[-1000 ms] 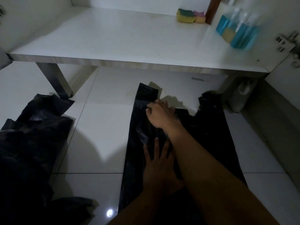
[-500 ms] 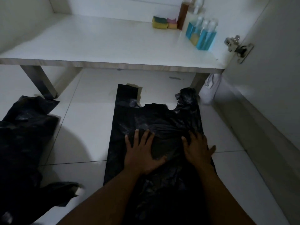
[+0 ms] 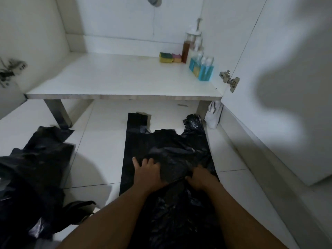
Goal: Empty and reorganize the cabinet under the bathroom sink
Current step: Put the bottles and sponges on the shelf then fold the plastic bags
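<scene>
Home bathroom: soap bottles [image 3: 201, 69], cabinet [image 3: 125, 94].

From the head camera I see only my own two arms, both bare from the bottom edge of the view up to the wrists, with no sleeve, cuff, watch, bracelet or glove showing on either. My left hand [image 3: 148, 174] is bare too, its fingers and knuckles plain, and no ring shows on them. My right hand [image 3: 201, 177] is likewise uncovered, though the dim light and a fold of dark plastic hide some of its fingers.
</scene>
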A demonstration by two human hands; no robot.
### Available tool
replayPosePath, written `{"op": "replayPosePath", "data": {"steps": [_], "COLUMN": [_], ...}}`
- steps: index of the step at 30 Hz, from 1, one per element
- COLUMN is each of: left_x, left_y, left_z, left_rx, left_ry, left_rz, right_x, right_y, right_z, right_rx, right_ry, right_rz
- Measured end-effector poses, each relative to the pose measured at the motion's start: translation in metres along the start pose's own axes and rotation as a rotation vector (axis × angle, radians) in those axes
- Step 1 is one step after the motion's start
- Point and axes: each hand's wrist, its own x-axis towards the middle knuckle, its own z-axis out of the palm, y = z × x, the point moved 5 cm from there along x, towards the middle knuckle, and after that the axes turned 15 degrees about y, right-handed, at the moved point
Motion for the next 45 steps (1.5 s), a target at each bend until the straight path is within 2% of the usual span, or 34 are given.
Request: {"op": "replayPosePath", "data": {"steps": [2,5,8,15,20,23,27,29,33,36,39,41,43,45], "left_x": [-0.007,-0.005,-0.002,-0.059,-0.133,-0.15,-0.163,-0.164,-0.149,-0.141,-0.139,-0.138,-0.141,-0.143], "left_y": [-0.002,-0.013,-0.041,-0.192,-0.274,-0.293,-0.297,-0.302,-0.297,-0.294,-0.287,-0.288,-0.293,-0.296], "left_z": [-0.006,-0.041,-0.095,-0.212,-0.215,-0.19,-0.182,-0.189,-0.203,-0.222,-0.238,-0.238,-0.231,-0.224], "left_rx": [-0.009,0.003,0.021,0.122,0.067,0.006,-0.049,-0.031,0.03,0.094,0.202,0.253,0.303,0.299], "left_ry": [-0.083,-0.058,-0.037,0.011,-0.09,-0.089,-0.079,-0.003,0.113,0.246,0.313,0.274,0.183,0.073], "left_rz": [-0.016,-0.021,-0.043,-0.282,-0.484,-0.524,-0.566,-0.585,-0.365,-0.358,-0.333,-0.327,-0.338,-0.375], "right_x": [-0.006,-0.014,-0.02,-0.058,-0.116,-0.138,-0.141,-0.135,-0.125,-0.118,-0.116,-0.115,-0.11,-0.107], "right_y": [-0.011,-0.044,-0.097,-0.274,-0.35,-0.362,-0.369,-0.371,-0.382,-0.378,-0.371,-0.367,-0.364,-0.362], "right_z": [-0.012,-0.043,-0.068,-0.052,0.008,0.032,0.039,0.033,0.003,-0.01,-0.008,-0.01,-0.02,-0.032], "right_rx": [0.034,0.079,0.123,0.23,0.31,0.413,0.388,0.397,0.508,0.58,0.731,0.901,1.074,1.134], "right_ry": [0.05,0.174,0.196,0.061,-0.132,-0.202,-0.133,-0.117,-0.143,-0.109,-0.174,-0.212,-0.167,-0.095], "right_rz": [-0.003,-0.016,-0.088,-0.369,-0.538,-0.485,-0.488,-0.49,-0.577,-0.503,-0.388,-0.29,-0.204,-0.159]}}
